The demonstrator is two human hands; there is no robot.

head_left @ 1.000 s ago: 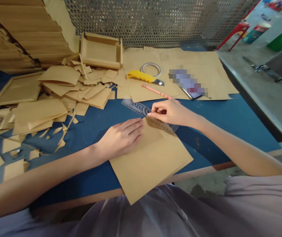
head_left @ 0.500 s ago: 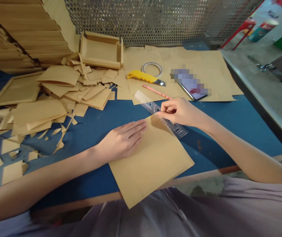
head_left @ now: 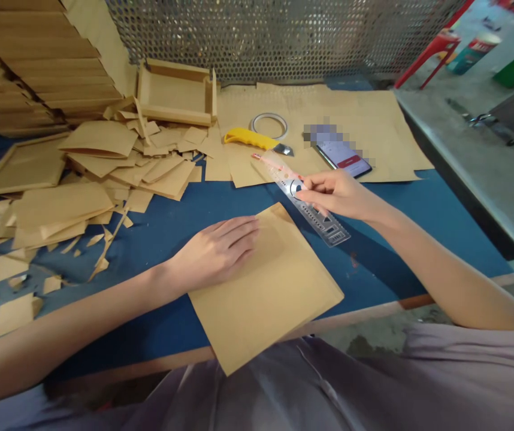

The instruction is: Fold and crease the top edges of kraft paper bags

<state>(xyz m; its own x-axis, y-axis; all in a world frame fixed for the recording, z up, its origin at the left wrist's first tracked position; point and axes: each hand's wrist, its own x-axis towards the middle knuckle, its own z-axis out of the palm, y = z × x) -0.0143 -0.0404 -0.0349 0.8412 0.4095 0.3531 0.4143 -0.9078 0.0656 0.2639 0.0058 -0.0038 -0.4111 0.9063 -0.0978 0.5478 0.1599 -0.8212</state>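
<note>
Flat across the upper left part of a brown cardboard sheet (head_left: 275, 281) lies my left hand (head_left: 216, 248), fingers stretched out. The sheet's lower corner overhangs the table's front edge. Thumb and fingers of my right hand (head_left: 333, 193) pinch a clear plastic ruler (head_left: 317, 224) with cut-out shapes, held just beyond the sheet's upper right edge. Behind the ruler's far end, a pink pencil (head_left: 257, 157) is partly covered. A yellow utility knife (head_left: 257, 140) with its blade showing rests further back, beside a roll of tape (head_left: 269, 126).
A phone (head_left: 342, 155) lies on large brown sheets (head_left: 387, 131) at the back. Cardboard scraps (head_left: 81, 197) and a shallow cardboard box (head_left: 176, 93) fill the left, by a tall cardboard stack (head_left: 36, 54). A perforated metal panel (head_left: 284, 39) borders the blue table (head_left: 454, 221).
My right hand has shifted the ruler away from the cardboard sheet, off its upper edge and over the pencil. My left hand stays flat on the sheet. The whole view has slid slightly.
</note>
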